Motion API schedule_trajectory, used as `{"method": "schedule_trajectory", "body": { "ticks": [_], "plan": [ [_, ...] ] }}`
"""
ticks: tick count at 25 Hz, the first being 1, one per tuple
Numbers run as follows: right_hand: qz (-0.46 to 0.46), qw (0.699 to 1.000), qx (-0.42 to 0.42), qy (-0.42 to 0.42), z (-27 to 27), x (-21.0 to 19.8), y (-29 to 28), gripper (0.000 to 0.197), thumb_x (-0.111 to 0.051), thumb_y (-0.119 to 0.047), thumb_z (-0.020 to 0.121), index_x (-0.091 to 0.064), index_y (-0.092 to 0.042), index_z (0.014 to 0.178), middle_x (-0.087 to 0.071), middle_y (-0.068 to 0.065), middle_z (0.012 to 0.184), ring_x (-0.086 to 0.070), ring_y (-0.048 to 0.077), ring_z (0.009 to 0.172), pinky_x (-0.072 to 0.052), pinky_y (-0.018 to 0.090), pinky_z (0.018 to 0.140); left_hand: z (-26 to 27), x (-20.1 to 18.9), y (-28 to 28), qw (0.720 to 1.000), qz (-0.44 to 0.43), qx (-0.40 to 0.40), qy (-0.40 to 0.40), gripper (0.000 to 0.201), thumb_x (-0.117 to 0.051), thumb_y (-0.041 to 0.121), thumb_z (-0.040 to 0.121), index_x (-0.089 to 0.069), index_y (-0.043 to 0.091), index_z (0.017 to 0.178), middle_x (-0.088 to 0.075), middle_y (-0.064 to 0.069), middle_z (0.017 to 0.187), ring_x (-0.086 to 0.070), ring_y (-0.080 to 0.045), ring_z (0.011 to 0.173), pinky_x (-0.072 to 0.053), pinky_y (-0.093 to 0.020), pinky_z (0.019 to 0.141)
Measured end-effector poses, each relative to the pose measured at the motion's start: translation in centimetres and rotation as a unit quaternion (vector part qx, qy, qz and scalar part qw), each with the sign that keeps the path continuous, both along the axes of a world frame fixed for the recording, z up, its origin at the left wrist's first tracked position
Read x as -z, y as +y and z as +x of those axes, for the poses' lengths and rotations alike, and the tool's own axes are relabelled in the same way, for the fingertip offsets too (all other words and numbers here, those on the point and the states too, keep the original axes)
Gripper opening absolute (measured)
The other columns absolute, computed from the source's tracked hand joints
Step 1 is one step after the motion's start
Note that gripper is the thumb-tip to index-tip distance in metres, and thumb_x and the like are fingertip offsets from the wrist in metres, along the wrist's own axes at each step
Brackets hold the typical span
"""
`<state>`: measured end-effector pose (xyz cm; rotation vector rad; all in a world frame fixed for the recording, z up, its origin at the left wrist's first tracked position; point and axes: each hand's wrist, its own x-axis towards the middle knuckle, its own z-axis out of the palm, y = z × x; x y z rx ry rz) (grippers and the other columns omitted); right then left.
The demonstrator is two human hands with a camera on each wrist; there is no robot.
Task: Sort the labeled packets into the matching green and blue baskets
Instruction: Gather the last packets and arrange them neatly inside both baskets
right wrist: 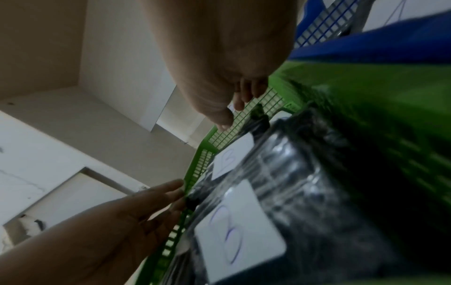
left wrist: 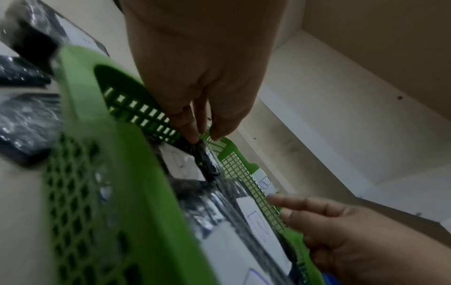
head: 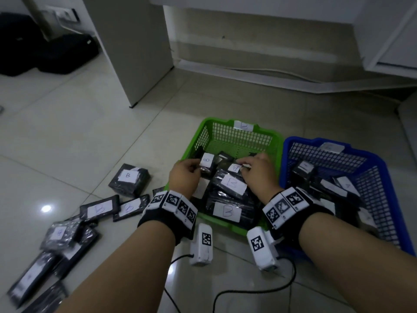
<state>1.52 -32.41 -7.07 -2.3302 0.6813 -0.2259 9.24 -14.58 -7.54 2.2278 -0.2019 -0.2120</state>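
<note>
While my left hand (head: 185, 175) is pinching a B packet (head: 206, 164) inside the green basket (head: 208, 126), my right hand (head: 259, 172) is hovering loose-fingered; next, I'm judging, comes release

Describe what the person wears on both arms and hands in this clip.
Both hands are bare and gloveless, forearms unsleeved. The left wrist carries a black fabric wristband topped with a row of white blocks printed with black square fiducial markers; the right wrist has a matching black marker-topped wristband. Under each wrist hangs a white boxy camera unit bearing one marker, with a black cable trailing toward the wearer.
</note>
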Motion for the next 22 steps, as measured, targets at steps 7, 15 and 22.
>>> {"method": "schedule_trajectory", "body": {
  "ticks": [7,15,22],
  "plan": [
    [0.09,0.984,-0.136,-0.067,0.3,-2.3,10.3,0.013,-0.062,-0.01,0.087,-0.072,-0.017,0.092,-0.056,-0.003,0.094,-0.052,0.008,0.079,-0.039,0.019,0.075,-2.5,-0.8,10.1,0.982,-0.177,-0.07,-0.011,0.025,-0.055,0.0,0.085,-0.069,0.021,0.086,-0.071,0.004,0.089,-0.065,-0.01,0.084,-0.051,-0.026,0.079],
    [-0.108,0.906,-0.41,0.005,4.5,0.4,21.2,0.029,-0.051,-0.007,0.088,-0.062,-0.01,0.114,-0.054,0.008,0.115,-0.045,0.024,0.112,-0.042,0.033,0.095,-0.5,4.1,26.0,0.977,0.167,-0.096,-0.095,0.041,-0.06,-0.001,0.072,-0.065,0.009,0.111,-0.06,-0.013,0.118,-0.053,-0.033,0.112,-0.04,-0.039,0.1],
    [-0.188,0.87,-0.413,0.193,7.4,4.2,24.4,0.042,-0.047,-0.005,0.089,-0.044,-0.009,0.131,-0.045,0.014,0.131,-0.04,0.029,0.124,-0.043,0.041,0.101,3.9,4.5,27.6,0.928,0.367,0.049,-0.027,0.064,-0.057,0.021,0.086,-0.031,0.014,0.144,-0.043,-0.009,0.144,-0.033,-0.026,0.137,-0.014,-0.041,0.115]
  ]
}}
